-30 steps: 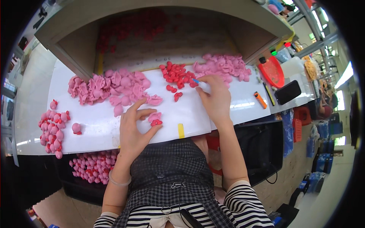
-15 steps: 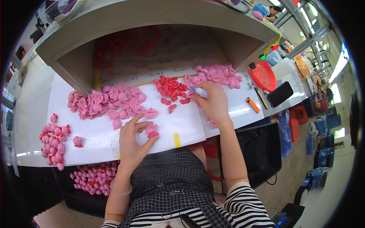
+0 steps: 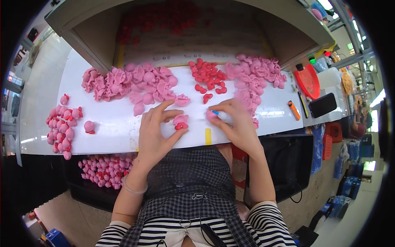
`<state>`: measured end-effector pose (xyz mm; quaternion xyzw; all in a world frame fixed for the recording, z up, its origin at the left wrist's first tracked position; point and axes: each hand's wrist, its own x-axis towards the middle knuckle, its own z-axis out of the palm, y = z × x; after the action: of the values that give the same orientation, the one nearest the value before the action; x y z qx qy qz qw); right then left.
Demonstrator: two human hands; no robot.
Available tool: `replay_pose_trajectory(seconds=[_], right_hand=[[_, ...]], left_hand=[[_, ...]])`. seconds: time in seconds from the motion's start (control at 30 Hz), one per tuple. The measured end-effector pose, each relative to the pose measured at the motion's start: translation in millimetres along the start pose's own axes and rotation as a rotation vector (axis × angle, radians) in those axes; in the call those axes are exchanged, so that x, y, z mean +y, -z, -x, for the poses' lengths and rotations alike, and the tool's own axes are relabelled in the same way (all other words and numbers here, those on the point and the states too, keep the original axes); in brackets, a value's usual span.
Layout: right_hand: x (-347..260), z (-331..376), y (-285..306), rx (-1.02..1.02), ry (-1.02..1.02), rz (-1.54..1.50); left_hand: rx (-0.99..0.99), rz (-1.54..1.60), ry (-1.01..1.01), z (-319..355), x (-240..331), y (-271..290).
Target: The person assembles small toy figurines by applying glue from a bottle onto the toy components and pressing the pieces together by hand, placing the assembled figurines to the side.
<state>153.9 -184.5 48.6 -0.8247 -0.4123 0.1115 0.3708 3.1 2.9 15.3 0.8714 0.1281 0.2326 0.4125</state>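
Observation:
My left hand (image 3: 158, 129) is curved around a small pink hollow figure piece (image 3: 181, 119) with a red base, its fingertips and thumb at the piece's edges on the white table. To the right, my right hand (image 3: 236, 123) pinches a small pink rounded piece (image 3: 211, 115). A blue-tipped bottle (image 3: 215, 112) is also in that hand, most of it hidden by the fingers. Just above my left fingertips lies a loose pink piece (image 3: 182, 99). Between and beyond the hands sits a single red piece (image 3: 207, 98).
Pink pieces lie heaped at left (image 3: 144, 82) and right (image 3: 259, 72), red pieces (image 3: 205, 74) between. Finished-looking pink figures (image 3: 61, 127) stand at far left, more in a bin (image 3: 105, 171) below. An orange cutter (image 3: 293, 110), phone (image 3: 323, 105) and red tray (image 3: 308, 82) sit right. A shelf overhangs.
My right hand has come back from the right-hand pink heap toward my left hand, now with a pink piece as well as the bottle. The view has shifted; my left hand stays around its piece.

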Motion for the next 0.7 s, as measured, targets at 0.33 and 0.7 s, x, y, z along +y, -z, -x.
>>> replay_pose_trajectory(seconds=[0.33, 0.7], right_hand=[[-5, 5, -31, 0.145, -0.012, -0.235], [-25, -10, -51, -0.051, 0.165, -0.416]], left_hand=[[0.019, 0.005, -0.002, 3, -1, -2], [0.013, 0.055, -0.002, 3, -4, 2]])
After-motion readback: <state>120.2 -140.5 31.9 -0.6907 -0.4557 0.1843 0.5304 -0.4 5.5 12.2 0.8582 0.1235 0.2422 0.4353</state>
